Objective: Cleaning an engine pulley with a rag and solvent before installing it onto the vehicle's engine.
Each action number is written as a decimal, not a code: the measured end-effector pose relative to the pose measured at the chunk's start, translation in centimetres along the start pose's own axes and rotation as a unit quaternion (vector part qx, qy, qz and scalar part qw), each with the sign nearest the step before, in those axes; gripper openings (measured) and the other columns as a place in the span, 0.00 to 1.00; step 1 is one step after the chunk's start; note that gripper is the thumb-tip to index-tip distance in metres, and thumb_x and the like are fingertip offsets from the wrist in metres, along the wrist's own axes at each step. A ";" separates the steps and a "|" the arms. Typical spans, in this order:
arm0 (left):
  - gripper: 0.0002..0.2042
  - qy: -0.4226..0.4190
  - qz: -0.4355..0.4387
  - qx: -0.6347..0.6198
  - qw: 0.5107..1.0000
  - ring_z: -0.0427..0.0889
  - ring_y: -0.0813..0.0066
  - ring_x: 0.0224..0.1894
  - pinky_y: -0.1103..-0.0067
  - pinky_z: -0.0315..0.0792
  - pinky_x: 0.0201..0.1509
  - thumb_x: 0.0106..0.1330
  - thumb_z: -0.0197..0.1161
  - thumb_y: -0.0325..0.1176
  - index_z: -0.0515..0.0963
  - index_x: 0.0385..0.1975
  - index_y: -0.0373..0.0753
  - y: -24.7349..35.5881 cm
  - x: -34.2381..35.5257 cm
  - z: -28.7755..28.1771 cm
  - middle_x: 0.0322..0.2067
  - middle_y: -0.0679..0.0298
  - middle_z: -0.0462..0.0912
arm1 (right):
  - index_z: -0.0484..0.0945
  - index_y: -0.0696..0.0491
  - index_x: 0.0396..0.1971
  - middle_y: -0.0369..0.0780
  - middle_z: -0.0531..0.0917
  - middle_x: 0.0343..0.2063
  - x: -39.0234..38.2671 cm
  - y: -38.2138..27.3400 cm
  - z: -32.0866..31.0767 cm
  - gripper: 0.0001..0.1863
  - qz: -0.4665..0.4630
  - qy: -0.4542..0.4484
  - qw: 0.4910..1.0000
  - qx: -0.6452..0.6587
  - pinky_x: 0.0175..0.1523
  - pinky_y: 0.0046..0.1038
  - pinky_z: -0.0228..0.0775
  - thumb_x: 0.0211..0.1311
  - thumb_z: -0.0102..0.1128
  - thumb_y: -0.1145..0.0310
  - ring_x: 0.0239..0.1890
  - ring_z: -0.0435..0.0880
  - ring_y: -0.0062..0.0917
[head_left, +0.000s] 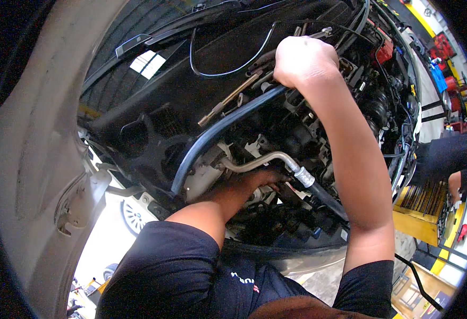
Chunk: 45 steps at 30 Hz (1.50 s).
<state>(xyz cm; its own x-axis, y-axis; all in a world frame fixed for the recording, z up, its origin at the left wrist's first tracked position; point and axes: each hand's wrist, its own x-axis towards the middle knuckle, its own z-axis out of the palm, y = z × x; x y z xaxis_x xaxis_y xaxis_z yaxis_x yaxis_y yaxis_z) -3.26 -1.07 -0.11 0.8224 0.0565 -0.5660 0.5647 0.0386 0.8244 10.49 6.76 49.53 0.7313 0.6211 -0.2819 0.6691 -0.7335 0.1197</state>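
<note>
I lean over a vehicle's open engine bay. My right hand (pixel 306 59) is closed at the far side, above a long black rubber strip (pixel 212 130). Whatever its fingers grip is hidden under the hand. A thin brass-coloured rod (pixel 230 100) slants beside the strip, left of that hand. Deep among the engine parts is my left hand (pixel 270 178), in shadow beneath a bent silver pipe (pixel 262 159). Its fingers are mostly hidden, so their hold does not show. The pipe runs through a crimped metal sleeve (pixel 304 177) into a black hose (pixel 326 199).
The windshield (pixel 148 64) lies at the far left, with a loose thin black tube (pixel 233 73) looping before it. A pale body panel (pixel 36 159) borders the left. At right, another person's arm (pixel 455 183) is beside a yellow tool cart (pixel 417 215).
</note>
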 end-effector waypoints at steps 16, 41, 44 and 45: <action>0.11 -0.216 0.167 0.712 0.646 0.85 0.58 0.32 0.63 0.79 0.37 0.59 0.63 0.39 0.85 0.30 0.38 9.7 -5.8 -5.4 0.36 0.54 0.86 | 0.71 0.62 0.27 0.53 0.74 0.23 -21.6 8.8 7.4 0.20 -0.105 0.218 0.840 0.485 0.33 0.41 0.64 0.73 0.49 0.60 0.25 0.72 0.48; 0.11 -0.057 -0.133 -0.133 0.981 0.84 0.71 0.41 0.76 0.82 0.47 0.72 0.55 0.33 0.76 0.49 0.35 23.1 -21.2 -4.0 0.40 0.59 0.84 | 0.86 0.53 0.28 0.44 0.83 0.22 -25.9 11.2 18.8 0.23 -0.103 0.201 0.884 0.410 0.35 0.33 0.72 0.56 0.68 0.46 0.28 0.84 0.35; 0.12 -0.063 -0.196 0.091 0.974 0.84 0.63 0.49 0.70 0.80 0.54 0.74 0.53 0.35 0.77 0.47 0.33 19.1 -16.4 -4.1 0.40 0.53 0.85 | 0.81 0.57 0.29 0.31 0.76 0.18 -28.6 13.6 20.5 0.18 -0.011 0.200 0.789 0.581 0.31 0.22 0.61 0.61 0.65 0.55 0.24 0.72 0.17; 0.12 -0.055 -0.213 0.157 0.963 0.84 0.62 0.49 0.69 0.80 0.53 0.74 0.53 0.35 0.78 0.45 0.34 17.6 -14.4 -4.1 0.38 0.54 0.85 | 0.81 0.58 0.28 0.32 0.77 0.19 -29.0 13.7 21.5 0.18 0.041 0.215 0.752 0.622 0.33 0.22 0.62 0.61 0.65 0.55 0.26 0.72 0.16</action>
<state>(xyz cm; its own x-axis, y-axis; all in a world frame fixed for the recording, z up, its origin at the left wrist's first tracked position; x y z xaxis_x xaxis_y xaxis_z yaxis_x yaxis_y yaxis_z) -5.45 2.85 22.62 0.5037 -0.0045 -0.8639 0.8311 -0.2702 0.4860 -4.40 -27.26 38.91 0.9171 0.3963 0.0435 0.1734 -0.2982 -0.9386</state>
